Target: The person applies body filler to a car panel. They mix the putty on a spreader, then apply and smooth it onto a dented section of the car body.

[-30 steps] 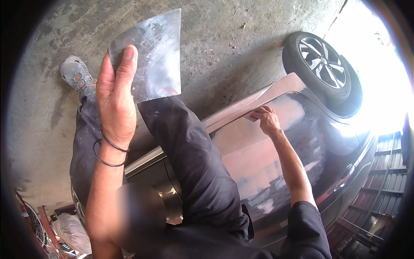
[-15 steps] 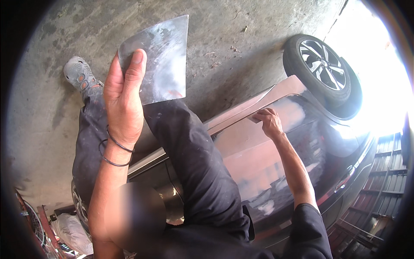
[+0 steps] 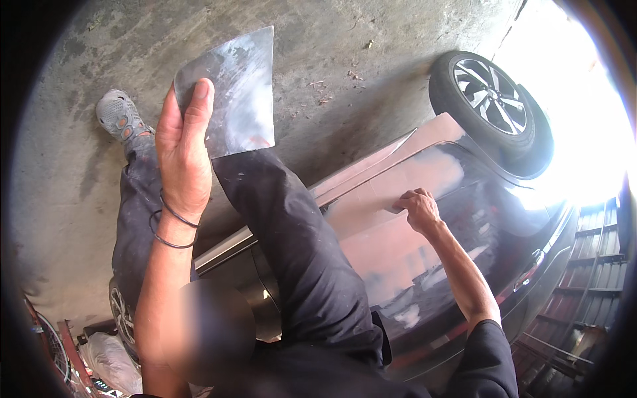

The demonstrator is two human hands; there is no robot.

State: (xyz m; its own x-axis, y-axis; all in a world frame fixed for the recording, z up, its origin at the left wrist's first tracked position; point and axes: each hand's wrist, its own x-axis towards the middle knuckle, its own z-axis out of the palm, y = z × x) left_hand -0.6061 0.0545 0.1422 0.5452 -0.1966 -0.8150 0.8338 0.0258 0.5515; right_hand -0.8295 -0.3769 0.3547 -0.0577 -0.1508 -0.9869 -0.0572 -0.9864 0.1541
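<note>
My left hand (image 3: 186, 152) is closed on one edge of a thin grey metal sheet (image 3: 242, 99), thumb on top; pale smears mark its surface. It is raised above my legs, clear of the car. On the right, my right hand (image 3: 419, 211) pinches a small flat putty spreader (image 3: 394, 208), mostly hidden by the fingers. The spreader's edge appears to touch the car's side panel (image 3: 371, 249), which is coated in patches of pinkish filler, with dark and whitish areas around them.
A car wheel (image 3: 491, 99) stands at the upper right beside bright light. My trousered legs (image 3: 285, 219) lie between the hands, one shoe (image 3: 119, 114) on the concrete floor (image 3: 312, 40). A plastic bag (image 3: 113, 358) and a bicycle wheel (image 3: 52, 348) are at the lower left.
My right hand has moved down the panel, away from its upper edge, with the spreader. My left hand and the metal sheet have shifted slightly left in view.
</note>
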